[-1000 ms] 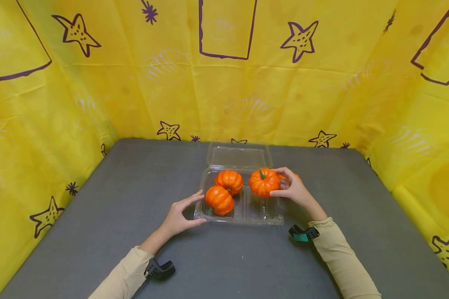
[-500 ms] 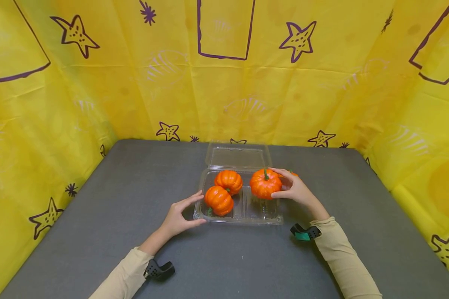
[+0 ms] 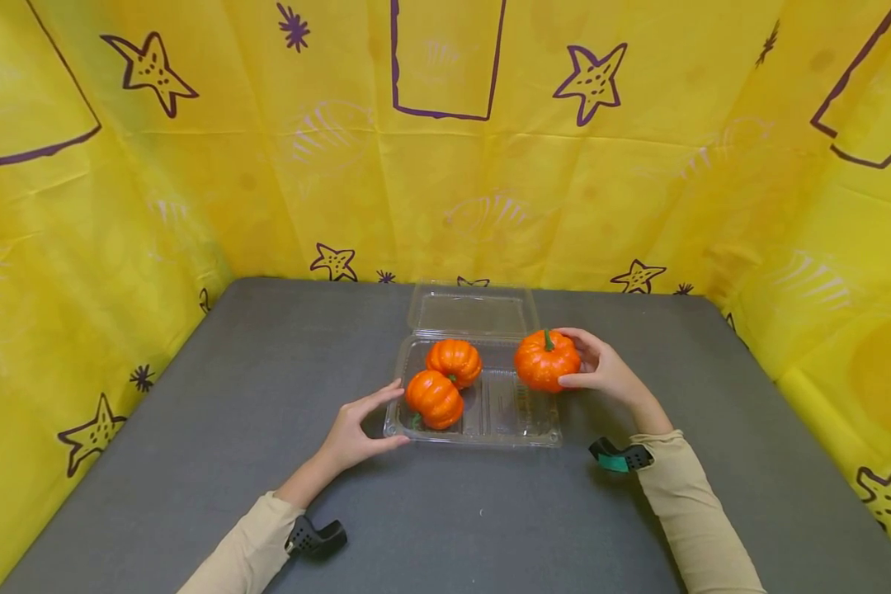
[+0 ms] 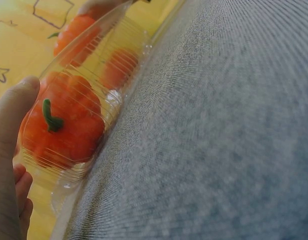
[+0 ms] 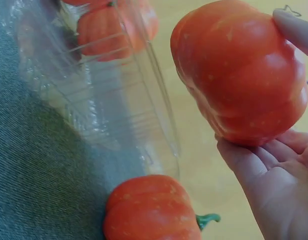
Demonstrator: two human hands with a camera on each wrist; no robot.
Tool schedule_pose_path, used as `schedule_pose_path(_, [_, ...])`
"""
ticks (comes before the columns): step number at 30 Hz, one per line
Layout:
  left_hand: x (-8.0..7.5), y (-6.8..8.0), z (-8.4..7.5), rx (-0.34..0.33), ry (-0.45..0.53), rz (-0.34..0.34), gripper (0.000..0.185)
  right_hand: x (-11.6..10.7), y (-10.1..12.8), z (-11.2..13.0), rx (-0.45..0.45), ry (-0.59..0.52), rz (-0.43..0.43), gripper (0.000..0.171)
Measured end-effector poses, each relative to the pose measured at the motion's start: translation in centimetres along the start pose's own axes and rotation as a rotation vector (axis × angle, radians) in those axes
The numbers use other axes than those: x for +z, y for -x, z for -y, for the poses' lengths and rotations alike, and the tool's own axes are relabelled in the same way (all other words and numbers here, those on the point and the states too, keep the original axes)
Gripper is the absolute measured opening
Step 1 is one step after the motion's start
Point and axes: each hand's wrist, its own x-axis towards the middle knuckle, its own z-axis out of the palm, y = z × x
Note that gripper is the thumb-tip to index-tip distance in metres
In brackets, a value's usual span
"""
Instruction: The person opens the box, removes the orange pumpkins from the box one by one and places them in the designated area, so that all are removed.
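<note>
My right hand (image 3: 610, 375) grips a small orange pumpkin (image 3: 547, 360) with a green stem, held up over the right edge of a clear plastic container (image 3: 499, 439). In the right wrist view thumb and fingers lie on opposite sides of this pumpkin (image 5: 239, 75). My left hand (image 3: 352, 429) holds the container's left end, index fingertip at the side rim and thumb at the front corner. Inside its left part sit two more orange pumpkins, one at the front (image 3: 435, 399) and one behind it (image 3: 454, 361).
The container's clear lid (image 3: 473, 312) lies folded back on the grey table (image 3: 289, 346). Another orange pumpkin (image 5: 151, 212) stands right of the container, hidden behind my right hand in the head view. A yellow patterned cloth (image 3: 445, 181) surrounds the back and sides.
My right hand has carried its pumpkin rightward, from above the container's right compartment to its right edge, tipping the stem more upright. My left hand and the other pumpkins have stayed put.
</note>
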Motion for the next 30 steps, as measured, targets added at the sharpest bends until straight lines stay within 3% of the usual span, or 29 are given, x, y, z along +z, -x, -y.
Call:
schedule_pose_path(14, [-0.1, 0.3, 0.1, -0.007, -0.010, -0.008, 0.060, -1.1, 0.3, 0.3, -0.022, 0.028, -0.080, 0.067])
schedule_pose_path(30, [0.0, 0.1, 0.1, -0.009, 0.003, 0.004, 0.060, -2.7, 1.3, 0.8, 0.051, 0.076, -0.192, 0.049])
